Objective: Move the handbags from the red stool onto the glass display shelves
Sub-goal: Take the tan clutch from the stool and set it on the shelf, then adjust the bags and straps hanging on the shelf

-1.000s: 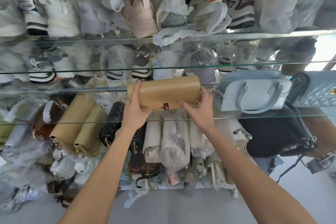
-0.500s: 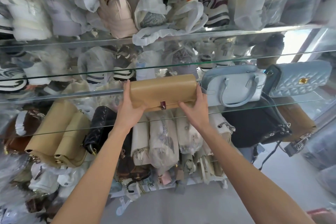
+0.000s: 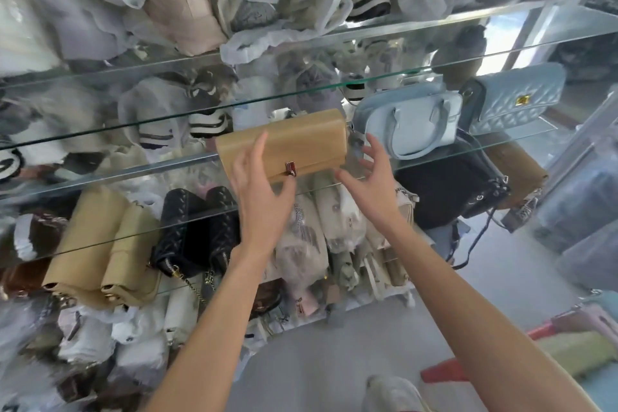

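Released since the earlier frame, the tan clutch (image 3: pixel 284 144) rests on the glass shelf (image 3: pixel 501 144) beside the pale-blue handbag (image 3: pixel 411 120), left hand (image 3: pixel 261 184) and right hand (image 3: pixel 371 174) fingers spread; red stool (image 3: pixel 444 371) still loaded.

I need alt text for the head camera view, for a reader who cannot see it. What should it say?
A tan handbag with a red clasp stands on a glass shelf, with the person's open left hand and right hand in front of it. To its right stand a pale blue handbag and a quilted blue handbag; other shelves hold wrapped shoes and bags.
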### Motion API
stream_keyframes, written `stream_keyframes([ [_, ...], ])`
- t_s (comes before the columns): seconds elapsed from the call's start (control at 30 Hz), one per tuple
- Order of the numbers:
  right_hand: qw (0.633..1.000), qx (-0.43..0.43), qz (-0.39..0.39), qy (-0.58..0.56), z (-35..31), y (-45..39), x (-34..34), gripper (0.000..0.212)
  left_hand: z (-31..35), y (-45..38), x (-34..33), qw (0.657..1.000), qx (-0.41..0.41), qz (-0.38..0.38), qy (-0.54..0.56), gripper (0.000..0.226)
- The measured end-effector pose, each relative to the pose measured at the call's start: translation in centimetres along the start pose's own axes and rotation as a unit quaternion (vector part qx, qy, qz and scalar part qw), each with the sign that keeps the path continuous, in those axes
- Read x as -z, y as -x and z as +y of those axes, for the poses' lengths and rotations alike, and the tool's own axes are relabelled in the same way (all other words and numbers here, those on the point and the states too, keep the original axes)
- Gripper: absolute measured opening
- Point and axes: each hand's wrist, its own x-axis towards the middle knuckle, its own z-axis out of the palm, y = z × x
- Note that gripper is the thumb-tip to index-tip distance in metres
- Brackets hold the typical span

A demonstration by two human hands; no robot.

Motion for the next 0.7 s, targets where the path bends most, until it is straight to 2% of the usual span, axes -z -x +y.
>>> stream_keyframes([
  [0.17, 1.000, -0.025, 0.017, -0.005, 0.5, 3.1, 4.5, 0.092, 1.7, 2.4, -4.1, 0.991, 0.002, -0.121, 0.057, 0.072],
  [0.37, 0.994, -0.072, 0.085, 0.004, 2.0, 7.1, 12.7, 0.090, 5.1, 5.2, -11.0, 0.962, -0.029, -0.256, 0.095, 0.066],
  [0.53, 0.980, -0.102, 0.173, 0.007, 3.9, 10.9, 20.3, 0.092, 8.6, 9.7, -16.8, 0.916, -0.048, -0.381, 0.116, 0.062],
  [0.7, 0.968, -0.128, 0.215, 0.003, 6.0, 15.2, 27.8, 0.094, 12.7, 15.1, -22.9, 0.868, -0.058, -0.477, 0.123, 0.058],
])
